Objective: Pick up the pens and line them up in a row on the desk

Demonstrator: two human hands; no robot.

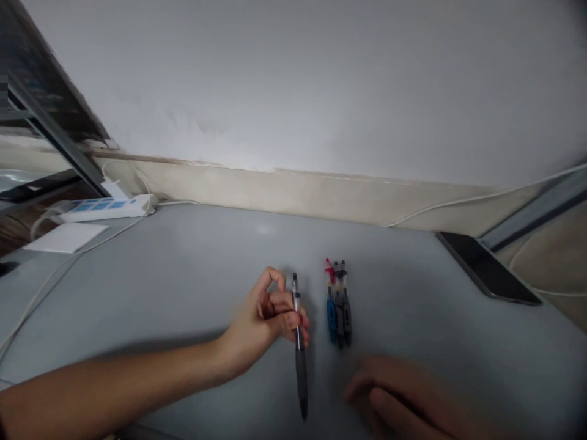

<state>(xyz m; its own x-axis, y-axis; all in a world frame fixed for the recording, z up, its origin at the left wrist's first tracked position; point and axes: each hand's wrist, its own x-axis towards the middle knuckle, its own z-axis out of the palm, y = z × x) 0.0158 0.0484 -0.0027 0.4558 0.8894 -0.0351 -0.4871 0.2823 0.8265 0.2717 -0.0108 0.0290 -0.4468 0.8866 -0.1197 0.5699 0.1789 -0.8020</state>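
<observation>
My left hand (270, 318) is closed in a pinch around a black-and-grey pen (300, 360), which points toward me with its tip near the table's front. Just to the right, three pens (338, 305) lie side by side on the grey table (183, 287): one with a blue grip and red top, and two dark ones. My right hand (403, 394) rests low at the front right, blurred, with fingers loosely curled on the table and nothing visible in it.
A dark phone (486, 266) lies face up at the right edge. A white power strip (107, 208) with cables and a white paper (64, 237) sit at the far left. A white cable (458, 201) runs along the back wall.
</observation>
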